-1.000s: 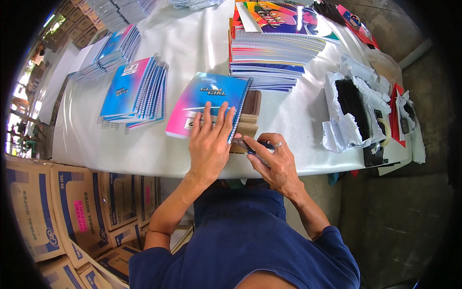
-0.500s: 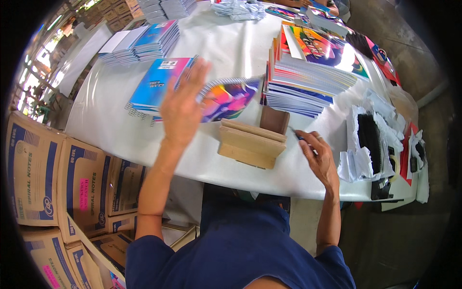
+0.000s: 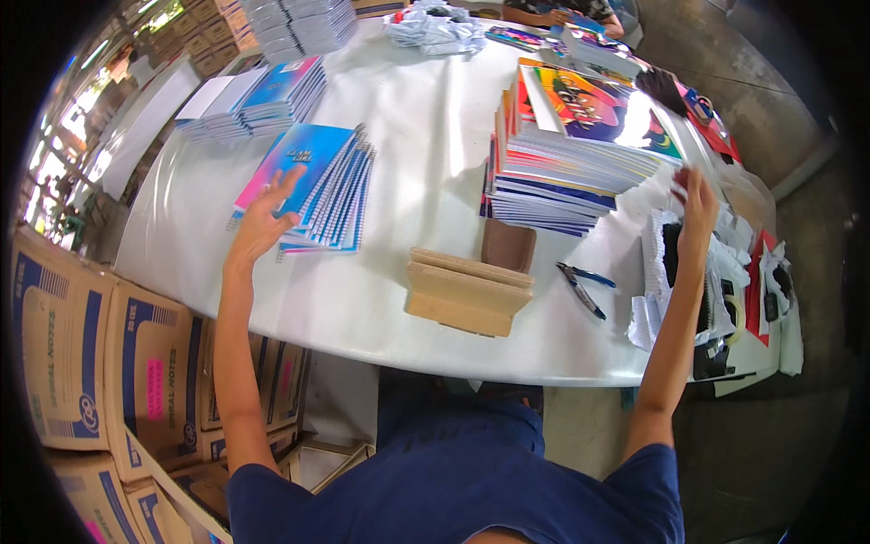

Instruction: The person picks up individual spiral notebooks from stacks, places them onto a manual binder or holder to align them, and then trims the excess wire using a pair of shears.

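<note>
spreading wide across the white table (image 3: 408, 181), both arms are out at once. largest first: the table itself, carrying paper from edge to edge, with printed cardboard cartons (image 3: 82, 363) stacked on the floor beyond its left edge. on the right half towards the far edge stands the tall stack of notebooks (image 3: 571, 154) with a bright cover on top. towards the left edge lies the fanned pile of blue spiral notebooks (image 3: 317, 195), and the left hand (image 3: 263, 222) lies flat on its near left corner, fingers spread, pinching nothing. over at the right edge the right hand (image 3: 698, 204) is raised, fingers loosely extended beside the tall stack and above a heap of torn white wrapping (image 3: 662, 281); it looks empty, though the far side is hidden. at the near edge, in the middle, sits a wooden block holder (image 3: 467, 290), a brown pad (image 3: 507, 245) just behind it, and a blue pen (image 3: 584, 286) just beside.

judging the step: squaring that blue pile would go best with the flat palm pressing down and nudging the spirals into line, so the top cover doesn't slide.
</note>
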Motion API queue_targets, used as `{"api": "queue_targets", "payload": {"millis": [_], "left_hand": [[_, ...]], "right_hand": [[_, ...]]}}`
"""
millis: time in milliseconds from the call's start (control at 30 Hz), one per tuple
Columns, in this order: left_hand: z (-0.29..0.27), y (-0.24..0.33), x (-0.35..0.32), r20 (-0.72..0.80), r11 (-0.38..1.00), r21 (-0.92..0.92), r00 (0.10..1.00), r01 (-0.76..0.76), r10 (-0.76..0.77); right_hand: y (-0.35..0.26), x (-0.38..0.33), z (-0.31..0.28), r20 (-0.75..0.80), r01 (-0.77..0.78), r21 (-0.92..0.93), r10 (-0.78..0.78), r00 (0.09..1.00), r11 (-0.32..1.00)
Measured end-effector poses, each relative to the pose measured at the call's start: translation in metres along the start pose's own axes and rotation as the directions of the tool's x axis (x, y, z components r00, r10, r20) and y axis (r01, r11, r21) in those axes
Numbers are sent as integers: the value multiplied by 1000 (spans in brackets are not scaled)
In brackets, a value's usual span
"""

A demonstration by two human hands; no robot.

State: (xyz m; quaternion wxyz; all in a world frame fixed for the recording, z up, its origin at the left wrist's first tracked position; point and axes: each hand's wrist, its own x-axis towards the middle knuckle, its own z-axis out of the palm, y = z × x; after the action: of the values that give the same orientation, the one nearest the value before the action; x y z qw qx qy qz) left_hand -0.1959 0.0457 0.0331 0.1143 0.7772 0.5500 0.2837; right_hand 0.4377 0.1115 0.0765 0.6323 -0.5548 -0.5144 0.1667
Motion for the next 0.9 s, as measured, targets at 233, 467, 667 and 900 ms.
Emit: {"api": "queue_targets", "payload": {"millis": [233,467,667,900], "left_hand": [[47,75,39,-358,974,-103,921,-200,151],[77,157,71,-298,867,-467,954,-171,27],[113,198,116,-218,795,-585,975,-158,34],[131,239,130,-249,987,10,955,-163,161]], "right_hand": [[-40,88,28,428,-334,-336,458,779,881],[-67,59,13,303,-87,-174,137,943,981],[-71,56,21,264,-177,-239,239,934,955],[-59,67,18,353,-213,-277,306,884,937]]}}
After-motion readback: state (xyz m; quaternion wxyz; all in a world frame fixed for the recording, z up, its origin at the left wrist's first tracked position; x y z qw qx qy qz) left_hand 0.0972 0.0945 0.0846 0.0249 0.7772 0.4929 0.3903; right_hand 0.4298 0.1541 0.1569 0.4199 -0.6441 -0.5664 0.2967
